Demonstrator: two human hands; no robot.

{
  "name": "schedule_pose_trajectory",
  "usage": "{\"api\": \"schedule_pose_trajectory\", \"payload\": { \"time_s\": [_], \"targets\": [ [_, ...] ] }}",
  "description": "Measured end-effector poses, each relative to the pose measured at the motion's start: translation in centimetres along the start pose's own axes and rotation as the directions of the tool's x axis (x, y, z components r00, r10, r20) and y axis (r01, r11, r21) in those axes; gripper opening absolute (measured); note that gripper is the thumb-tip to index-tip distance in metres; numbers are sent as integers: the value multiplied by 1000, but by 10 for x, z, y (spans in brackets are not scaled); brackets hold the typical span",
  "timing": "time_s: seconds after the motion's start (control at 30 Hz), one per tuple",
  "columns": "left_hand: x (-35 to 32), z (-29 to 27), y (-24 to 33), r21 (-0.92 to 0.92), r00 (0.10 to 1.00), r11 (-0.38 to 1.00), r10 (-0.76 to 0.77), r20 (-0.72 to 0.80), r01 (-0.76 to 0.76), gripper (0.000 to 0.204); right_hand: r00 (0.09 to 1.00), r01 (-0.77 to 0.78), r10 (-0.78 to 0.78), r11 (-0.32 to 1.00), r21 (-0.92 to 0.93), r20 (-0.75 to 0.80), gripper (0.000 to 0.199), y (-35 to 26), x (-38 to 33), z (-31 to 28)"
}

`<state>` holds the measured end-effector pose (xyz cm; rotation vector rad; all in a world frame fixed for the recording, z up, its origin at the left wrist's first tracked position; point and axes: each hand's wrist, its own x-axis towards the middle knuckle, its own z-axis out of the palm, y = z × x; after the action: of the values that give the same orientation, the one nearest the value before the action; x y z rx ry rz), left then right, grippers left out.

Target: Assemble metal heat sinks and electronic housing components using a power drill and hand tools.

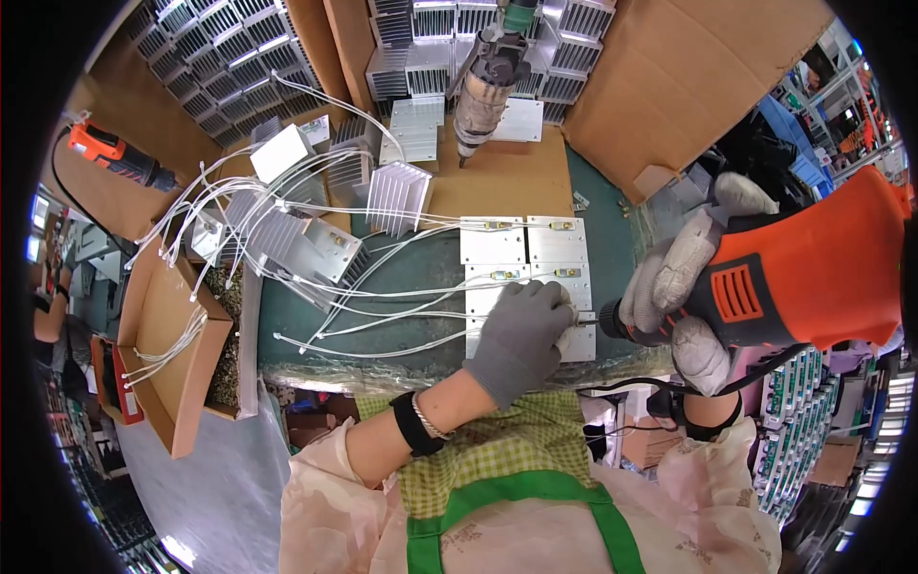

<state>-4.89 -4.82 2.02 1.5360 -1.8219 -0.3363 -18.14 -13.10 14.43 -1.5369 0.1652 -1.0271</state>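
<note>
My left hand [524, 335], in a grey glove, rests on a block of silver aluminium heat sinks [492, 246]. Its fingers are bent together near the right edge of the front heat sink, and whatever they pinch is hidden. My right hand [681, 287], also gloved, grips an orange and black power screwdriver [827, 273] around its front. The tool lies sideways, its thin bit [587, 322] pointing left and reaching close to my left fingertips. Small components with white wires [402, 295] sit on several of the heat sinks, and the wires run off to the left.
Finned heat sinks [330, 251] lie loosely at left under tangled wires. A dark, worn power tool [481, 105] hangs above the back. Another orange screwdriver [115, 153] is at far left. Cardboard boxes [177, 359] stand left, one with small screws; stacked heat sinks line the back.
</note>
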Motion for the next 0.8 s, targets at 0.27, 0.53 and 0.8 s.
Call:
{"api": "schedule_pose_trajectory", "payload": {
  "time_s": [0.27,0.53,0.8],
  "targets": [
    [0,2,-1,-20,1000,1000,-11,24,11,15,976,49,-88,980,195,198,42,-10,21,-14],
    [-10,-50,17,-17,1000,1000,20,-10,-21,44,857,-516,367,599,-612,-363,55,-28,-28,-98],
    [-44,-125,-28,531,959,846,-107,263,-51,97,891,-296,298,-190,-936,-342,73,48,-99,-162]
  ]
}}
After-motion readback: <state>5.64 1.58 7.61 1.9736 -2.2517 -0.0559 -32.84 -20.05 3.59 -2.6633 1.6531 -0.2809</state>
